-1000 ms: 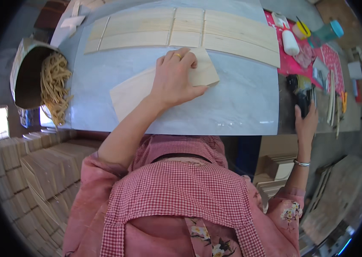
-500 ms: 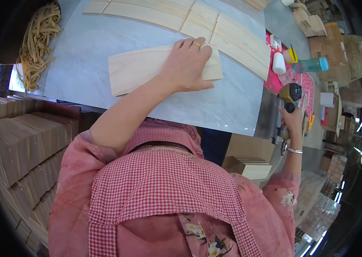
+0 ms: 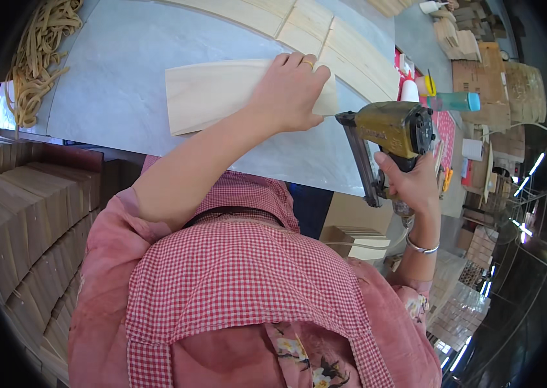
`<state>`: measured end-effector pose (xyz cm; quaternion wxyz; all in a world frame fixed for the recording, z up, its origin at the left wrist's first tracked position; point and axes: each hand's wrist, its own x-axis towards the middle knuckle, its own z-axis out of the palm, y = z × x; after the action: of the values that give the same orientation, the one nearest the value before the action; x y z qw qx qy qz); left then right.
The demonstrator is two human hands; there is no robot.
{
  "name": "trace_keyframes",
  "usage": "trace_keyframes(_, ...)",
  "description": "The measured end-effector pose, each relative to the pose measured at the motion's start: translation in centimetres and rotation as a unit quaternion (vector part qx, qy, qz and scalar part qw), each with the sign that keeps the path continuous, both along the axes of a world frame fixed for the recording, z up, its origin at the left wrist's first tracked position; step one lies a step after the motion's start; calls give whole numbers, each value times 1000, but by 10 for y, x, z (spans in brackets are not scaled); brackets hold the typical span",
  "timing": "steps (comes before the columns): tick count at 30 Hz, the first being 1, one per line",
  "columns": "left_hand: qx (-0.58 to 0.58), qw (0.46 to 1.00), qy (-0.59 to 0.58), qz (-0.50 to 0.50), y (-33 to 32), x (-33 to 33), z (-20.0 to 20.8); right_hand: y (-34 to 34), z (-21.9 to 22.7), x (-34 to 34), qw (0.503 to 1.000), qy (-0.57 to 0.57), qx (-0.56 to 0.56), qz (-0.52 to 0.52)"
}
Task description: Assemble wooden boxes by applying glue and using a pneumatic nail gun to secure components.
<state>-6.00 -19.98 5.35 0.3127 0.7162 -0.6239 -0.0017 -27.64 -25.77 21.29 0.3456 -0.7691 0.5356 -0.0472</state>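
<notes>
While the left hand (image 3: 289, 96) grips the pale wooden piece (image 3: 212, 94) at the upper middle of the frame, fingers bent over its far edge, the right hand's (image 3: 417, 184) fingers are closed round the handle of a nail gun (image 3: 383, 123), right of centre. The gun's nose is close by the piece's right end; whether they touch cannot be told. Judging by this, positioning looks done; no fastener shows, so fastening is apparently left. Longer boards (image 3: 254, 16) lie along the worktop's (image 3: 111, 71) top.
</notes>
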Motion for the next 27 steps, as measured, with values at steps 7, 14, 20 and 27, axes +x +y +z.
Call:
trace_keyframes(7,18,1000,-5,1,0,0,1,1,-10,1,999,-17,35,-27)
trace_keyframes(14,-4,1000,-4,6,-1,1,-2,-6,-10,6,999,-20,25,-18)
trace_keyframes(20,-13,1000,-13,13,-2,0,-3,-17,-10,21,1000,-26,2,-16)
trace_keyframes(27,14,1000,4,1,1,1,1,-23,-13,27,1000,-19,13,4)
